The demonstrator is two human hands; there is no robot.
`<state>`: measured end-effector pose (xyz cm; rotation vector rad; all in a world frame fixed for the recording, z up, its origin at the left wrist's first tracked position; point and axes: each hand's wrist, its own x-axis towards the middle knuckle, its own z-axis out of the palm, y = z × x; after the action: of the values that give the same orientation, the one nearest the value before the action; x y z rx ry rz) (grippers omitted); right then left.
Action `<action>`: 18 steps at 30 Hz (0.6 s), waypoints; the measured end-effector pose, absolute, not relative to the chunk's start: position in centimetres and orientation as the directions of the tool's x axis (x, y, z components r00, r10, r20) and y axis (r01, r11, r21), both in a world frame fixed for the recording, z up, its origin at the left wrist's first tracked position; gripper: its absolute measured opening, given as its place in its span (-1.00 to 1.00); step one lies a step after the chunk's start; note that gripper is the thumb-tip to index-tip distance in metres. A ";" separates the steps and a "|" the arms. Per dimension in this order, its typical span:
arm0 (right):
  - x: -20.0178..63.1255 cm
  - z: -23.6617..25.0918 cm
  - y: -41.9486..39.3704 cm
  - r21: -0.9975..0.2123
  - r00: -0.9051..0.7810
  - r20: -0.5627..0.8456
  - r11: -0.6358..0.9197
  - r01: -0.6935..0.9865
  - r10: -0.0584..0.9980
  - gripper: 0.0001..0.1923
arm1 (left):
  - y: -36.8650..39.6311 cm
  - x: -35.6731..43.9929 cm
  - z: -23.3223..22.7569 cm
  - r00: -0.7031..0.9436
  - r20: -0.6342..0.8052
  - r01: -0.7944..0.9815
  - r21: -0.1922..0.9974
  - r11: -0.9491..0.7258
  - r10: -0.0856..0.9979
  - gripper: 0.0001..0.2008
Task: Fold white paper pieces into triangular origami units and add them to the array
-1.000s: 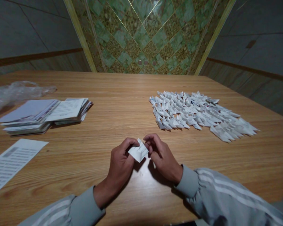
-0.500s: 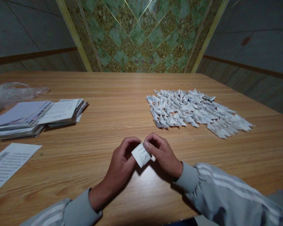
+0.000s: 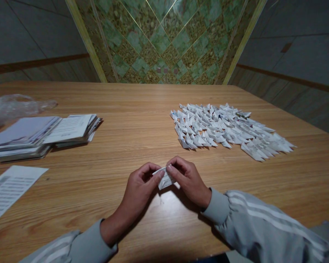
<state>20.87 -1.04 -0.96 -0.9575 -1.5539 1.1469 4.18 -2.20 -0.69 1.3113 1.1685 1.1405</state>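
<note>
While both hands work low over the wooden table (image 3: 131,109), the left hand (image 3: 138,188) and right hand (image 3: 189,179) pinch one small folded paper piece (image 3: 164,179) between fingertips (thumbs on top). Judged light, limp, easily creased; best held at its folded edges.

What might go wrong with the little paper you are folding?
The small paper piece is pinched only at the fingertips of the left hand and right hand, so it might slip or crease crookedly. The right sleeve lies on the table near the pile of folded pieces; a wide sweep might scatter them.
</note>
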 end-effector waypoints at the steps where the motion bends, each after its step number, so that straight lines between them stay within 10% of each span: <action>1: 20.9 -0.9 -1.0 -0.966 -0.247 0.233 0.253 0.051 0.940 -0.73 | -2.2 4.1 -0.8 0.090 0.026 0.045 0.999 -0.030 0.996 -0.83; 18: 21.2 -1.1 -0.8 -0.920 -0.143 0.335 0.356 0.162 0.931 -0.83 | -2.0 3.9 -1.2 0.143 -0.142 -0.139 0.977 0.162 0.980 -0.78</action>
<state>21.19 -0.77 -1.05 -1.0128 -1.5750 0.9232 3.93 -1.96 -1.18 1.0484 1.0723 1.0696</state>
